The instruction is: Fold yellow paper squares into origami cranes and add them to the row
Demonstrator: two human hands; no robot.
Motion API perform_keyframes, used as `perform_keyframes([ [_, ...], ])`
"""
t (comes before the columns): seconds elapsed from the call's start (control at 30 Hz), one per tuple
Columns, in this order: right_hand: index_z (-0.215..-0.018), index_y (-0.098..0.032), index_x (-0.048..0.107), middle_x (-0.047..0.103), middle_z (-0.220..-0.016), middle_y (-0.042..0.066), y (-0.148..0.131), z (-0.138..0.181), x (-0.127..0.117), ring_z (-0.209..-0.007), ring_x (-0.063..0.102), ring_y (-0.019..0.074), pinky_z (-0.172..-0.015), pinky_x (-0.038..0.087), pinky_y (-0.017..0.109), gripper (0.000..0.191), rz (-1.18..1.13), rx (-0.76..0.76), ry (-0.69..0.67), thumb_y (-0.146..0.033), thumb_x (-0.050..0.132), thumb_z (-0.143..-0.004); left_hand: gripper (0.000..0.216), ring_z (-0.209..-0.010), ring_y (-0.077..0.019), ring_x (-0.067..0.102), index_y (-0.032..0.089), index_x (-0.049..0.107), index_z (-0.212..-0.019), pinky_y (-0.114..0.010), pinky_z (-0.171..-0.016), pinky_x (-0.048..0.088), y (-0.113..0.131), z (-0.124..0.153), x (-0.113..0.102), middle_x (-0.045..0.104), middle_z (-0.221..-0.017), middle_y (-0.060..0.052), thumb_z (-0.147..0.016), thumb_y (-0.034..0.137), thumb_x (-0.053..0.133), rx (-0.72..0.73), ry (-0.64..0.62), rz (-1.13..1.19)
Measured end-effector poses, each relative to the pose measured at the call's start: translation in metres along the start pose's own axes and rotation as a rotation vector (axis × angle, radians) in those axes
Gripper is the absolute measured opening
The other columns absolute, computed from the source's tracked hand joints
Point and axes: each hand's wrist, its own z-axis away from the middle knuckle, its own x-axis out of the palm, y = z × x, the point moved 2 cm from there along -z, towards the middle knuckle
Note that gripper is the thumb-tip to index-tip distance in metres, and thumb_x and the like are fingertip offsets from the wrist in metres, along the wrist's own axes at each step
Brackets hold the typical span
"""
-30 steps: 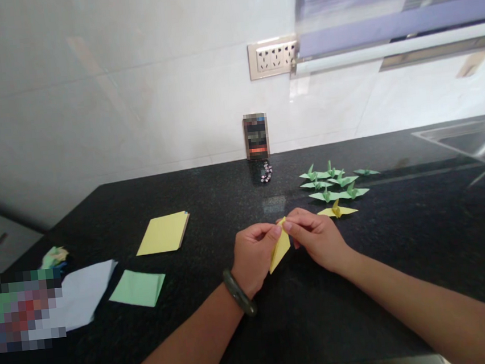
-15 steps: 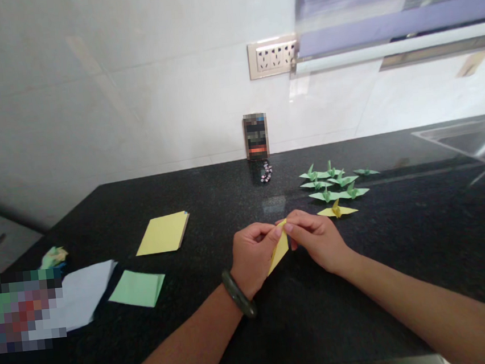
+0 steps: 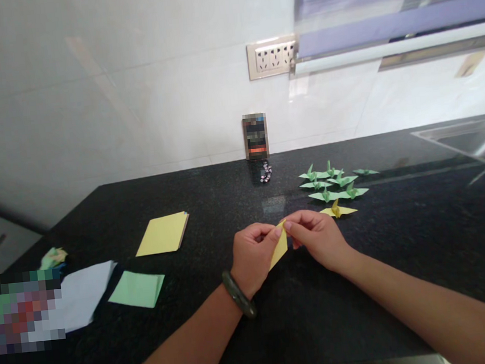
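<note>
Both hands pinch a folded piece of yellow origami paper (image 3: 279, 251) just above the dark countertop. My left hand (image 3: 256, 255), with a dark green bangle (image 3: 238, 294) at its wrist, grips the paper's left side between thumb and fingers. The thumb and fingertips of my right hand (image 3: 316, 238) close on its upper corner, and both thumbs nearly meet there. Part of the paper is hidden behind the left hand. Beyond the right hand sits a yellow paper crane (image 3: 336, 211), with several green paper cranes (image 3: 327, 195) grouped behind it.
A stack of yellow paper (image 3: 162, 234) and green paper sheets (image 3: 138, 289) lie left on the black countertop (image 3: 200, 192), near white paper (image 3: 86, 294) and a crumpled scrap (image 3: 53, 257). A phone-like object (image 3: 256, 138) leans on the wall behind beads (image 3: 266, 172). A sink (image 3: 478, 139) is far right.
The right hand has shifted slightly left and now covers the yellow crane's left wing tip. A little less of the folded paper's lower point shows. Both hands keep their pinch.
</note>
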Motion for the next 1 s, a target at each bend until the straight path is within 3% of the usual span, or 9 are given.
perform_keyframes([
  [0.13,-0.068,-0.014,0.065,0.055,-0.052,-0.002,0.0,-0.0002,-0.0007,-0.041,0.046,0.0067,-0.04,0.039,0.02,0.02,0.044,-0.003,0.025,-0.033,0.063,-0.068,0.017,-0.057,-0.0109,0.053,0.012,0.065,-0.065,-0.022,-0.054,0.041,-0.001,-0.0007,-0.0002,0.062,-0.062,-0.002,-0.069,0.028,0.063,0.039,0.007,-0.052],
  [0.3,-0.074,-0.014,0.063,0.056,-0.058,-0.002,0.0006,-0.0012,0.0012,-0.046,0.047,0.0071,-0.043,0.041,0.02,0.02,0.006,-0.034,-0.067,-0.033,0.065,-0.068,0.019,-0.056,-0.0115,0.052,0.013,0.065,-0.065,-0.023,-0.053,0.041,-0.0014,-0.0014,-0.001,0.061,-0.062,-0.003,-0.071,0.031,0.062,0.083,0.012,-0.098],
  [0.57,-0.07,-0.015,0.057,0.049,-0.053,-0.004,0.0002,0.0005,0.0018,-0.043,0.04,0.006,-0.04,0.034,0.019,0.02,0.072,-0.044,-0.095,-0.034,0.064,-0.068,0.015,-0.056,-0.0106,0.052,0.014,0.065,-0.063,-0.022,-0.054,0.039,0.0049,0.0013,-0.0018,0.061,-0.061,-0.002,-0.073,0.024,0.06,0.327,0.02,-0.262],
  [1.0,-0.067,-0.015,0.056,0.048,-0.054,-0.004,-0.0041,0.0002,-0.0019,-0.043,0.042,0.0061,-0.043,0.033,0.02,0.017,0.166,-0.089,-0.112,-0.031,0.056,-0.074,0.017,-0.053,-0.0098,0.049,0.014,0.064,-0.06,-0.022,-0.051,0.037,0.0053,0.0022,-0.0027,0.06,-0.058,-0.001,-0.073,0.024,0.06,0.282,0.004,-0.253],
])
